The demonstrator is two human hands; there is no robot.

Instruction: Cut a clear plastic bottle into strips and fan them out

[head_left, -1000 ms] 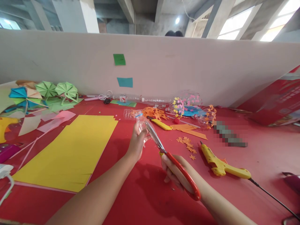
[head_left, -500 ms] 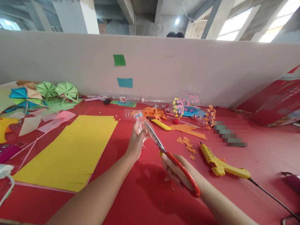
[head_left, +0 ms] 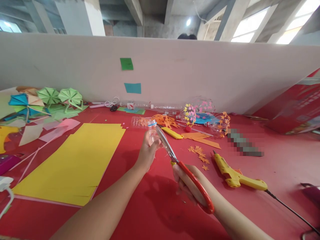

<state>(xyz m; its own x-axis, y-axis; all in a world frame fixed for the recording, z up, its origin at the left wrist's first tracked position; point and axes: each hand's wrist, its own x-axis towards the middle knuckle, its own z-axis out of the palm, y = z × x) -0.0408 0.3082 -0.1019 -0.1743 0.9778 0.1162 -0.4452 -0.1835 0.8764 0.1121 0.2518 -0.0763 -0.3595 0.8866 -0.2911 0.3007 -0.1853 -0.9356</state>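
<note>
My left hand (head_left: 147,151) is closed around a clear plastic bottle piece (head_left: 153,135) with a blue ring at its neck, pointing up and away from me. In my right hand (head_left: 186,181) is a pair of scissors (head_left: 192,182) with red and yellow handles. Their metal blades lie along the right side of the bottle piece; whether they touch its edge I cannot tell. Just beyond the hands rests a yellow utility knife (head_left: 172,132). Orange paper scraps (head_left: 165,120) lie behind it, and small orange paper stars (head_left: 198,153) to its right.
Yellow paper sheets (head_left: 72,160) cover the left of the red table (head_left: 155,213). A yellow glue gun (head_left: 233,175) with a cord lies at right. Star-covered clear plastic pieces (head_left: 220,125) and clear bottles (head_left: 166,107) stand before the white partition (head_left: 200,70). Green paper umbrellas (head_left: 71,96) sit back left.
My left hand has shifted slightly to the right with the bottle piece, whose neck is now turned more upright. The scissors have barely moved.
</note>
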